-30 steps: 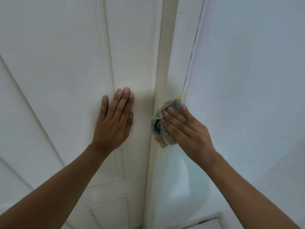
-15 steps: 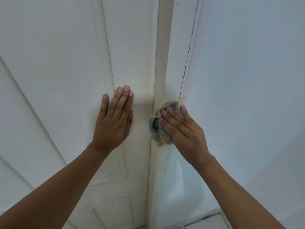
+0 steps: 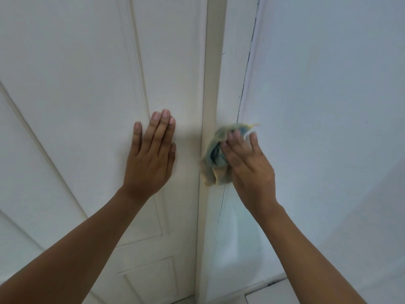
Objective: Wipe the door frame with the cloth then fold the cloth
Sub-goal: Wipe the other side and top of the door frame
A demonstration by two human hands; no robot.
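A cream door frame point(image 3: 213, 84) runs from top to bottom through the middle of the view. My right hand point(image 3: 249, 167) presses a bunched yellow and blue cloth point(image 3: 215, 157) against the frame at mid height; the hand and cloth look blurred. My left hand point(image 3: 151, 152) lies flat on the white panelled door point(image 3: 76, 95) just left of the frame, fingers together and pointing up, holding nothing. Part of the cloth is hidden under my right fingers.
A pale wall point(image 3: 328, 106) fills the right side, with a dark crack line point(image 3: 246, 69) where it meets the frame. A strip of tiled floor point(image 3: 269, 292) shows at the bottom right.
My right hand has slid the cloth slightly up and to the right along the frame, and its little finger now spreads apart. My left hand stays flat on the door.
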